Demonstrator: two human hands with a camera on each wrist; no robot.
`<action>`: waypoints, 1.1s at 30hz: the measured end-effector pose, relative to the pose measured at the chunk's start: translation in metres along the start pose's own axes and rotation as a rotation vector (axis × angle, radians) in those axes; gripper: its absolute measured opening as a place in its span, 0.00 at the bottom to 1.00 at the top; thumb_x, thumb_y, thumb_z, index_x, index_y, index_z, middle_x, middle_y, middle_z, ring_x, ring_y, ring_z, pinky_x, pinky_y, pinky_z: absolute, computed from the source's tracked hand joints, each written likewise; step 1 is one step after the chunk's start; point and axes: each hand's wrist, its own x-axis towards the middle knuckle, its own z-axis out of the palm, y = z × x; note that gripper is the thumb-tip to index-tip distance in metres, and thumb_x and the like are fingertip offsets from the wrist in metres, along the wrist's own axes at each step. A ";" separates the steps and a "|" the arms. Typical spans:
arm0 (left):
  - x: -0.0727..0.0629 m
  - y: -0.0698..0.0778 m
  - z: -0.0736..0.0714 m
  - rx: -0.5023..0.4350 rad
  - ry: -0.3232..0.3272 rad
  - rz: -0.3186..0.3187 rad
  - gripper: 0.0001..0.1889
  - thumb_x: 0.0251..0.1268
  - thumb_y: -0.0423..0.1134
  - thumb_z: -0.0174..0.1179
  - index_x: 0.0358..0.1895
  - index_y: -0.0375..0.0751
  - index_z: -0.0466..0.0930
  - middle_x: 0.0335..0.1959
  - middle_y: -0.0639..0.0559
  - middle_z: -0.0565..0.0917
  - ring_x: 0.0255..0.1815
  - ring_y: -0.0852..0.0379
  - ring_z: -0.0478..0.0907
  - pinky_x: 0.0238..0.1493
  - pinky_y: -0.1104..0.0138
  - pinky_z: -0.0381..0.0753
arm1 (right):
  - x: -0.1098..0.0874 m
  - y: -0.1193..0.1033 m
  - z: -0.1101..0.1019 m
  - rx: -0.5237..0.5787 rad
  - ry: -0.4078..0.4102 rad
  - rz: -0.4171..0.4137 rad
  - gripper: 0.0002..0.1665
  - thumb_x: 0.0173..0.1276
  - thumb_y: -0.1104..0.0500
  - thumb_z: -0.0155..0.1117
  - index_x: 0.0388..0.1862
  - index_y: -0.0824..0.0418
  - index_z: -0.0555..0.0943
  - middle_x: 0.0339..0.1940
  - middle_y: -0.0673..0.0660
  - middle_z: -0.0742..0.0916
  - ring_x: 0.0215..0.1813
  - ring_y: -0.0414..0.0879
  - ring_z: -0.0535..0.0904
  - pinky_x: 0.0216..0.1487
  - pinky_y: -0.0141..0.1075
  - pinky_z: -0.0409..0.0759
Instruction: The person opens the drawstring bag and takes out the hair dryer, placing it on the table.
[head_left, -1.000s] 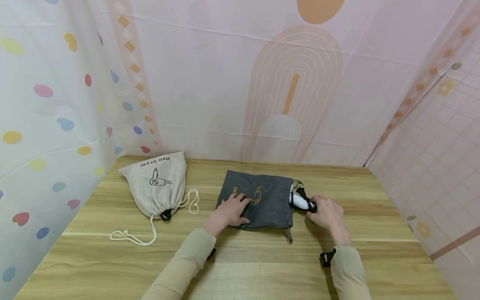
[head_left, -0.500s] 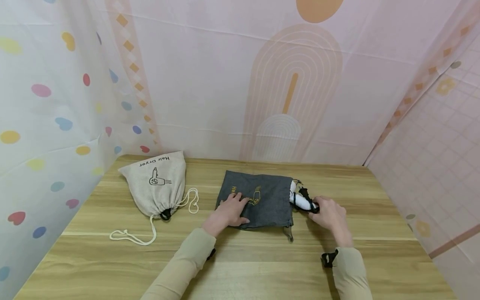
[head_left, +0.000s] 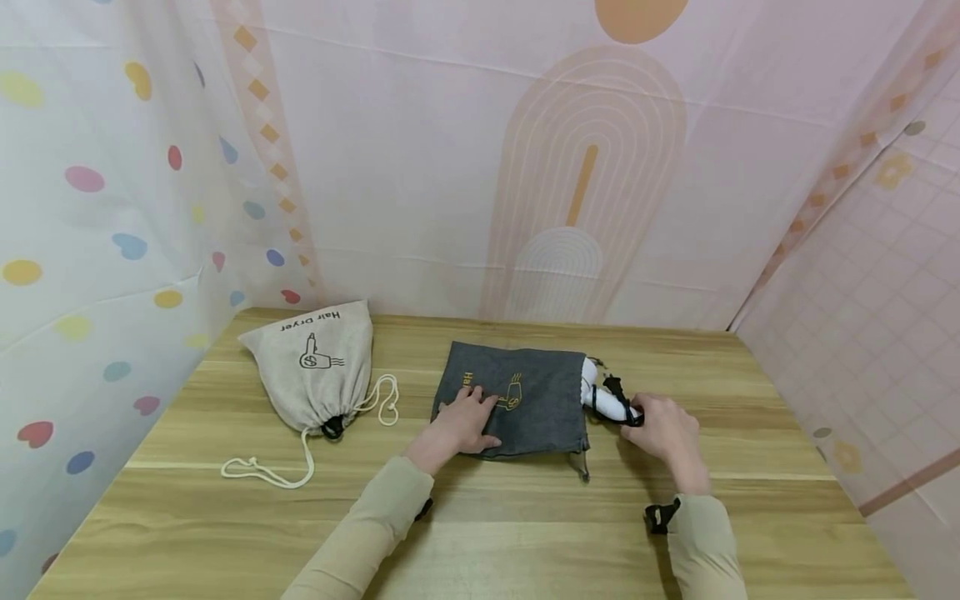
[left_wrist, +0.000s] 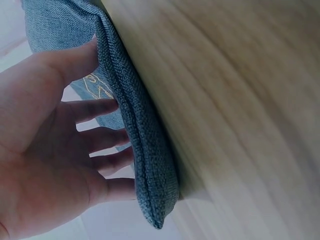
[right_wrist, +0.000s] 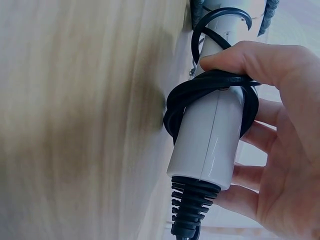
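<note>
A dark grey drawstring bag [head_left: 547,417] with a yellow hair dryer print lies flat at mid-table. My left hand [head_left: 459,421] rests on its closed end, fingers spread and fairly straight; in the left wrist view, thumb and fingertips touch the bag's cloth [left_wrist: 132,115]. From the bag's mouth at the right sticks a white hair dryer [head_left: 611,407], its body partly hidden inside. My right hand [head_left: 663,429] grips the dryer's handle [right_wrist: 207,135], thumb on one side and fingers on the other. A black cord [right_wrist: 205,85] is wound round that handle.
A beige drawstring bag [head_left: 322,375] marked "Hair Dryer" lies at the table's left, its white cord [head_left: 281,479] trailing over the wood. Patterned cloth curtains [head_left: 420,167] stand behind and beside the wooden table [head_left: 525,533].
My right hand has moved slightly right with the hair dryer, and more of its white body shows outside the bag's mouth. My left hand has stayed in place on the grey bag.
</note>
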 end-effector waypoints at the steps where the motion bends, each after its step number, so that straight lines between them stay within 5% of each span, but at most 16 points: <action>1: 0.000 0.000 0.000 -0.001 -0.001 -0.002 0.37 0.59 0.55 0.61 0.70 0.42 0.63 0.72 0.38 0.62 0.74 0.39 0.56 0.59 0.36 0.68 | 0.000 0.000 -0.001 0.005 0.001 0.001 0.30 0.52 0.50 0.69 0.53 0.61 0.79 0.49 0.67 0.85 0.42 0.62 0.82 0.26 0.45 0.73; 33: -0.004 0.004 0.001 0.015 -0.007 -0.035 0.37 0.60 0.56 0.60 0.70 0.41 0.63 0.72 0.35 0.61 0.73 0.38 0.57 0.55 0.35 0.71 | -0.004 0.004 -0.004 0.029 0.009 0.051 0.28 0.52 0.51 0.68 0.52 0.61 0.79 0.48 0.68 0.85 0.38 0.58 0.81 0.24 0.42 0.71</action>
